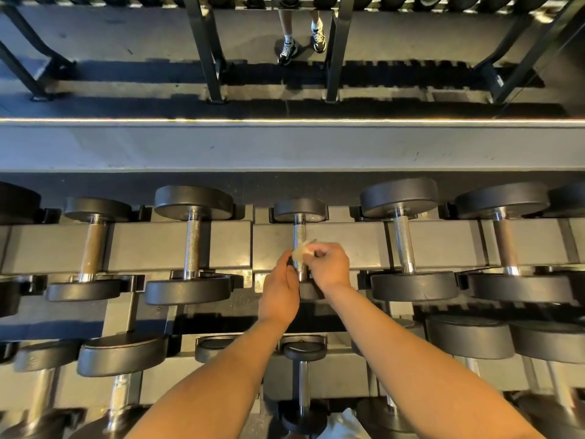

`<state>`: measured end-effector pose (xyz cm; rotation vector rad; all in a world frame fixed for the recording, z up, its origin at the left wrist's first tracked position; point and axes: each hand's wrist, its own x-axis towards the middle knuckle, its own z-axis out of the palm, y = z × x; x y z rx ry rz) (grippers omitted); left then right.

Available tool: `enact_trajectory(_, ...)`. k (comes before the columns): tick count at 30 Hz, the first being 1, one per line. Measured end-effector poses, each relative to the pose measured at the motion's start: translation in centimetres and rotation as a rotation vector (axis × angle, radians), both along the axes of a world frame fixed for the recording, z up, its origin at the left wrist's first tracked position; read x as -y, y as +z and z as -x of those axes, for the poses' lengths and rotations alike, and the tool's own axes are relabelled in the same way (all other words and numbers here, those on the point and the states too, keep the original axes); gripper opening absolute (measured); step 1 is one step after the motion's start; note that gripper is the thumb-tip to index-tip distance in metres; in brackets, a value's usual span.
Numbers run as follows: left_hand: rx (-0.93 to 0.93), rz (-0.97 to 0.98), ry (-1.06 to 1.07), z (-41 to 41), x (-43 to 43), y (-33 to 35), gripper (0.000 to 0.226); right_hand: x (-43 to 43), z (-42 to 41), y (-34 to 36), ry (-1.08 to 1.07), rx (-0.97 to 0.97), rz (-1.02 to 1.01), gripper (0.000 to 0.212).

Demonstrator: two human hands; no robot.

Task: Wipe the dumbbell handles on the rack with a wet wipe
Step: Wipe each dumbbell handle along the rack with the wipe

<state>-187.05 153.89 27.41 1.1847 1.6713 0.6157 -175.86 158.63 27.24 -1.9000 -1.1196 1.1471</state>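
Found wipe pinched in right hand, pressed on near half of centre handle, upper rack row. Noted left hand cupped beside it; cannot tell whether gripping. Risk of snagging wipe on knurling and tearing it; of leaving far half unwiped through short strokes.

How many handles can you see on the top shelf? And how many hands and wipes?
Top-shelf handles: 5
Hands, left hand and right hand: 2
Wipe: 1
Total: 8
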Motion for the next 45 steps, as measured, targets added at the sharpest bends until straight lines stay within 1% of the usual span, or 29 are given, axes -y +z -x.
enact_trajectory(2,-0.001,-0.011,0.001,0.0,0.0,-0.1,0.041,-1.9,0.0,0.4,-0.068,-0.037,-0.006,0.018)
enact_trajectory(5,-0.004,-0.004,0.001,0.1,-0.1,-0.4,0.041,-3.0,0.6,0.7,-0.102,-0.113,0.046,0.025)
enact_trajectory(6,-0.002,-0.003,0.0,0.1,-0.1,-0.5,0.041,-2.7,0.6,0.6,-0.103,-0.108,0.058,0.025)
enact_trajectory(9,-0.018,-0.009,-0.006,0.1,0.1,-0.6,0.041,-0.2,0.1,-0.1,-0.036,-0.03,0.085,0.02)
enact_trajectory(12,-0.04,-0.01,0.006,0.1,0.0,-0.8,0.042,2.0,-0.6,-0.7,0.049,-0.014,0.166,0.016)
enact_trajectory(13,-0.045,-0.009,0.014,0.1,0.0,-0.8,0.041,2.0,-0.7,-0.6,0.035,-0.041,0.187,0.017)
enact_trajectory(15,-0.05,-0.016,0.017,0.0,0.0,-0.9,0.04,0.9,-0.7,-0.1,-0.075,-0.121,0.204,0.021)
enact_trajectory(17,-0.054,-0.012,0.022,0.1,0.0,-1.2,0.039,-0.7,-0.7,0.3,-0.167,-0.141,0.159,0.024)
enact_trajectory(19,-0.058,-0.005,0.027,0.1,0.1,-1.4,0.037,-1.3,-0.2,0.5,-0.152,-0.129,0.144,0.019)
enact_trajectory(21,-0.057,-0.013,0.033,0.1,0.1,-1.4,0.035,-0.6,0.5,0.4,-0.064,-0.066,0.157,0.01)
enact_trajectory(23,-0.039,-0.04,0.037,0.0,0.2,-1.3,0.031,0.5,0.8,-0.1,0.06,0.066,0.148,0.005)
enact_trajectory(25,-0.02,-0.066,0.047,0.0,0.2,-1.0,0.029,1.2,0.7,-0.3,0.151,0.174,0.156,0.01)
enact_trajectory(27,0.009,-0.095,0.053,0.0,0.0,-1.2,0.026,1.1,0.4,0.4,0.197,0.232,0.201,0.013)
enact_trajectory(29,0.041,-0.1,0.047,-0.1,-0.1,-1.7,0.028,1.3,0.3,1.3,0.241,0.281,0.245,0.014)
enact_trajectory(30,0.055,-0.095,0.036,-0.1,-0.1,-1.9,0.032,1.6,0.3,1.8,0.238,0.289,0.257,0.014)
enact_trajectory(32,0.073,-0.061,0.022,0.2,0.7,-2.1,0.038,3.1,0.3,2.7,0.149,0.28,0.244,0.012)
enact_trajectory(34,0.13,-0.047,0.015,0.7,2.5,-1.6,0.034,5.1,0.5,3.2,0.039,0.318,0.139,0.012)
enact_trajectory(36,0.158,-0.074,-0.006,1.3,4.6,-1.0,0.039,7.6,0.8,3.9,-0.021,0.348,-0.004,0.015)
enact_trajectory(38,0.179,-0.092,0.008,1.6,6.6,-0.7,0.04,9.9,1.0,3.8,-0.037,0.228,-0.081,0.019)
enact_trajectory(39,0.185,-0.093,0.028,1.6,7.6,-0.5,0.038,11.0,1.0,3.5,-0.029,0.137,-0.066,0.02)
enact_trajectory(41,0.23,-0.067,0.055,1.5,9.4,-0.2,0.035,13.1,0.8,2.9,0.015,-0.028,0.039,0.024)
enact_trajectory(42,0.264,-0.04,0.063,1.4,10.3,-0.3,0.033,14.2,0.7,2.5,0.044,-0.078,0.087,0.027)
enact_trajectory(45,0.304,0.057,0.089,1.0,13.3,-1.1,0.031,17.7,0.6,1.6,0.053,-0.16,0.13,0.032)
